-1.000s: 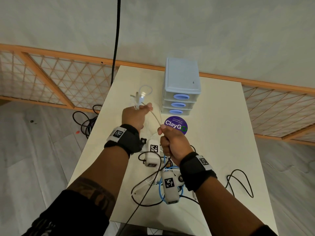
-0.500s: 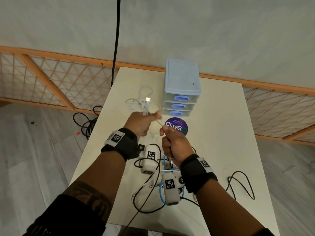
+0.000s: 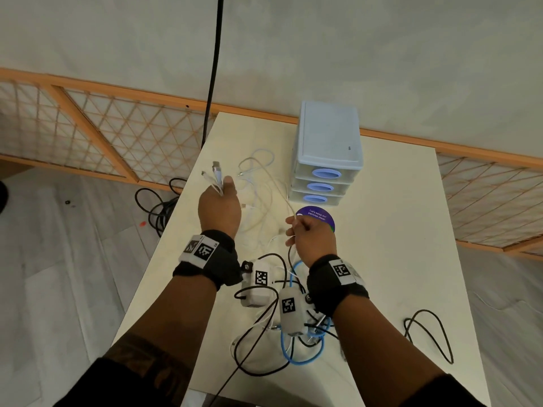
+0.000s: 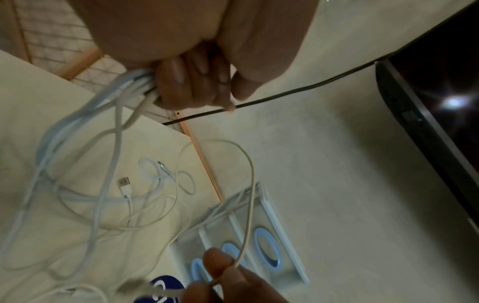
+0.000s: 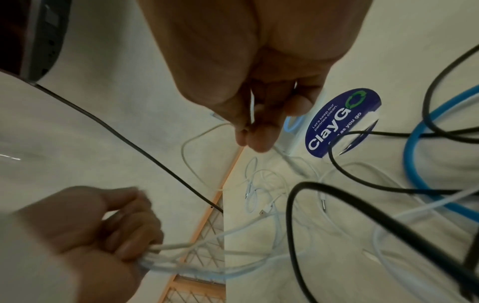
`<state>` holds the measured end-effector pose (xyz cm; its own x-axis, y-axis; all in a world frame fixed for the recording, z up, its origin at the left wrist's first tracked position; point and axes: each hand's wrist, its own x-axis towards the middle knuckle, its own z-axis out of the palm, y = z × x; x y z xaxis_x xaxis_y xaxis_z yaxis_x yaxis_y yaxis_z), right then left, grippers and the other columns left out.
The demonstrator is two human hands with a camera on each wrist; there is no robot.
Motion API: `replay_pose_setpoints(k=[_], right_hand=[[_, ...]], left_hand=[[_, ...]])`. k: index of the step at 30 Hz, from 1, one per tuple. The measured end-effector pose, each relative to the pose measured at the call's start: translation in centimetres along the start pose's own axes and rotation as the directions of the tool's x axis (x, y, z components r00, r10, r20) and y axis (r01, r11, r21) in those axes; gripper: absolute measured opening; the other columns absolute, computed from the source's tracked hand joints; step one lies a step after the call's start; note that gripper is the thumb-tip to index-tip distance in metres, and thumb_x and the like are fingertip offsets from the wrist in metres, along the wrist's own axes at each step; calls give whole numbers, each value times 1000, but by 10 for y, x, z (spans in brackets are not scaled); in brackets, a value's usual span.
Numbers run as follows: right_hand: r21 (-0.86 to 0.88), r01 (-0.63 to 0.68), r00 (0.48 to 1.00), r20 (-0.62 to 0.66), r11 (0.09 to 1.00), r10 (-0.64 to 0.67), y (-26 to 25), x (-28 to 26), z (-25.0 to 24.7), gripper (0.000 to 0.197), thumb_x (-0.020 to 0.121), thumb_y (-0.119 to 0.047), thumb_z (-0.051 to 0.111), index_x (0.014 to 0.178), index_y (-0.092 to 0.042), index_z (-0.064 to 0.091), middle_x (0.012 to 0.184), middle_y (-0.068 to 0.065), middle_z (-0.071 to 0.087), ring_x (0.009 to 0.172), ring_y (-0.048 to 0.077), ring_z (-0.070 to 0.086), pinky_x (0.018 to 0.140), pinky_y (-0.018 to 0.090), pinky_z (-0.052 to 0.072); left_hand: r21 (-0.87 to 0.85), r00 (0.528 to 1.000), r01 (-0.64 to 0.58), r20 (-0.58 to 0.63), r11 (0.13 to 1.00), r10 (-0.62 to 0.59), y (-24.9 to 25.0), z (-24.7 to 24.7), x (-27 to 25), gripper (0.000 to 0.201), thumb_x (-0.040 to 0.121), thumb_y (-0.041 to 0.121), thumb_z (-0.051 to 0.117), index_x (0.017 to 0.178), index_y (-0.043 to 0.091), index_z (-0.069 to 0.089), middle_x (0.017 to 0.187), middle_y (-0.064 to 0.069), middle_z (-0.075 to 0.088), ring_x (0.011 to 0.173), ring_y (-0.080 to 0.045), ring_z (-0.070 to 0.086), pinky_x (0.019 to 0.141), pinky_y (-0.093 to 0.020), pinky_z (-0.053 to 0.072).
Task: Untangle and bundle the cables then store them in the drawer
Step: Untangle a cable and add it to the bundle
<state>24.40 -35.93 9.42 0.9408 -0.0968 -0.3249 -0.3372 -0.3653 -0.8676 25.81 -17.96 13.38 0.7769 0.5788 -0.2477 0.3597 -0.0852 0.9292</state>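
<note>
Thin white cables (image 3: 258,201) sprawl in loose loops beside the pale three-drawer unit (image 3: 326,160), all drawers shut, while black and blue cables (image 3: 302,356) lie tangled at the surface's near edge.

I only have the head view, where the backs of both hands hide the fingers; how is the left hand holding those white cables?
Observer: The left hand has its fingers curled round a bunch of white cables.
Operator: And the right hand?
Observer: The right hand pinches one cream cable between thumb and fingertip.
Operator: Any free plugs nearby?
Observer: A USB plug lies loose on the table.
</note>
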Motion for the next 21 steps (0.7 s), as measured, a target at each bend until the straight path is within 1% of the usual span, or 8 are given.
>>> replay_pose_setpoints(k=[3,6,8,11,13,16,18,21], right_hand=[[-66,-41,997,64,997,45,-5,16,12,25,102,-17,49,105,-13,74,83,-2,73,71,7,70,64,14,51],[-122,-2,991,132,992,18,-28,35,22,28,102,-21,49,116,-15,72,90,-1,76,93,12,69,82,25,50],[-126,84,984,170,988,-62,-50,52,26,32,103,-18,46,129,-17,66,110,4,76,111,17,66,91,24,45],[-98,217,938,297,971,-180,-81,78,24,59,104,-12,43,158,-29,27,158,3,42,140,20,45,113,30,35],[-128,284,909,353,950,-224,-94,88,18,71,103,-12,43,160,-35,7,165,1,26,147,21,36,119,37,32],[-106,299,928,266,949,-262,-87,85,5,52,104,-14,43,154,-27,35,148,3,53,131,17,53,112,32,40],[34,187,961,199,982,-190,-64,72,-1,37,105,-12,43,139,-18,57,122,2,71,106,12,69,94,26,49],[96,18,989,144,995,-32,-12,50,-7,32,102,-4,40,114,-11,70,94,6,77,75,13,71,72,24,52]], left_hand=[[-105,994,36,110,994,-25,2,-1,1,55,105,52,46,60,20,44,45,6,41,41,-15,35,52,-29,33],[-92,965,56,260,994,-30,5,3,-6,60,109,48,43,55,23,34,44,10,31,36,-9,23,42,-20,21],[-101,944,72,327,992,-35,3,3,-8,61,109,48,44,54,24,32,46,8,28,38,-9,20,41,-19,20],[-61,937,68,348,996,-43,-4,3,-3,57,105,50,53,58,21,36,52,2,30,41,-12,24,42,-20,23],[-12,945,27,325,1000,-22,-10,2,3,59,102,48,60,57,18,38,51,-1,34,41,-14,28,44,-21,26],[-30,946,48,323,998,-35,-15,2,11,57,100,39,67,54,19,40,46,3,35,40,-14,29,49,-24,27],[-37,944,48,328,998,-34,-14,4,13,60,99,40,67,50,19,39,44,4,36,40,-14,30,54,-27,29],[18,949,-12,316,1000,6,-2,8,13,66,100,48,62,47,16,39,40,7,39,38,-11,37,63,-31,34]])
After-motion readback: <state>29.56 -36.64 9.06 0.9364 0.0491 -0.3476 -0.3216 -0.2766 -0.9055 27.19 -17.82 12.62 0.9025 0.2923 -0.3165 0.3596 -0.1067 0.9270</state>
